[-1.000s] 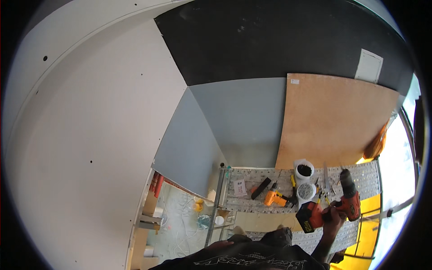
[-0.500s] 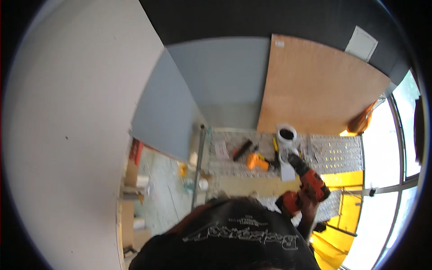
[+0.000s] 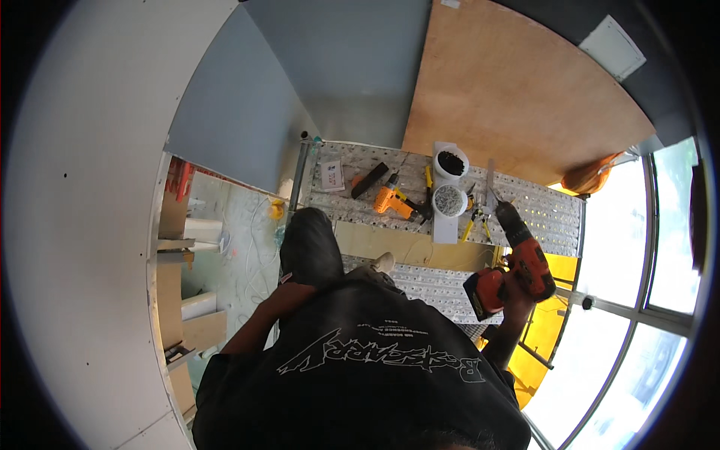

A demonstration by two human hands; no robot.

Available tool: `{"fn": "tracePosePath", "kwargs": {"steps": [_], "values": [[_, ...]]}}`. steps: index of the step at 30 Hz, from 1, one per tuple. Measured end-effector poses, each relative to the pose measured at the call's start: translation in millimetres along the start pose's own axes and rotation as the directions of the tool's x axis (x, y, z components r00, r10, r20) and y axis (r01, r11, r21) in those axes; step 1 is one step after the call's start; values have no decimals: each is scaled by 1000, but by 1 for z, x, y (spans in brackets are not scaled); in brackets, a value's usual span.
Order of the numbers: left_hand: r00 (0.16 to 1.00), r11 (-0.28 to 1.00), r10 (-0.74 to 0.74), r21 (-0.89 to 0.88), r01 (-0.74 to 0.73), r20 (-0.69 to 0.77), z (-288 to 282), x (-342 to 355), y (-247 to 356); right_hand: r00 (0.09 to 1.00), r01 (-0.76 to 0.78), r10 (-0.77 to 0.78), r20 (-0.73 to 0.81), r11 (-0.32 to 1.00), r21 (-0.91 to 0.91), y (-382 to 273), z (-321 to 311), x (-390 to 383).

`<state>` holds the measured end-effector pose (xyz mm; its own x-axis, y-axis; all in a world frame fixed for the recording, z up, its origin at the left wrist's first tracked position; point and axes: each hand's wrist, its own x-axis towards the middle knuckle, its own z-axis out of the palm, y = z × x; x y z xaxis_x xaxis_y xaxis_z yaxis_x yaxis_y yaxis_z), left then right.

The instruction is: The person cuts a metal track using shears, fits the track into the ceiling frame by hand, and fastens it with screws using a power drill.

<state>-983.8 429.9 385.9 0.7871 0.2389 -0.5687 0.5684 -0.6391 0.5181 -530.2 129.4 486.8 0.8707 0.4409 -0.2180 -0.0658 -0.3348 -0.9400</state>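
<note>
My right hand (image 3: 517,298) grips a red and black cordless drill (image 3: 529,262) by its handle, its chuck pointing up and away over the platform. The bulky battery sits at the handle's lower left. My left hand (image 3: 298,293) rests beside my raised leg (image 3: 310,246); its fingers do not show clearly. On the perforated metal platform (image 3: 544,202) lie an orange drill (image 3: 390,200), a dark block-shaped piece (image 3: 369,181), a yellow-and-black-handled tool (image 3: 429,182) and yellow-handled pliers (image 3: 472,226). Two white tubs stand there, one (image 3: 438,169) holding black screws, the other (image 3: 450,215) silvery ones.
A wooden board (image 3: 517,90) leans at the far side, next to grey panels (image 3: 345,67). A metal post (image 3: 298,176) rises at the platform's left end. Below left lies the floor (image 3: 251,251) with cables. Windows (image 3: 611,232) stand at right; a pale wall rises left.
The view has tilted down, so the platform and its tools appear higher. My leg and left forearm now show more fully. The red drill stays in my right hand.
</note>
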Motion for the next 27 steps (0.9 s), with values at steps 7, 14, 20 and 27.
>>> {"fn": "tracePosePath", "kwargs": {"steps": [7,14,20,27], "values": [[965,982,-187,-64,178,-182,-136,21,104,996,81,-80,48,997,-16,15,33,38],[935,956,-179,-278,93,-305,-167,84,80,996,79,-69,61,980,-181,125,68,82],[999,999,-37,-10,37,-22,-184,192,79,956,269,-294,19,847,-459,240,52,196],[971,969,81,212,-130,227,-115,385,-7,985,72,-168,-40,609,-790,417,40,379]]}}
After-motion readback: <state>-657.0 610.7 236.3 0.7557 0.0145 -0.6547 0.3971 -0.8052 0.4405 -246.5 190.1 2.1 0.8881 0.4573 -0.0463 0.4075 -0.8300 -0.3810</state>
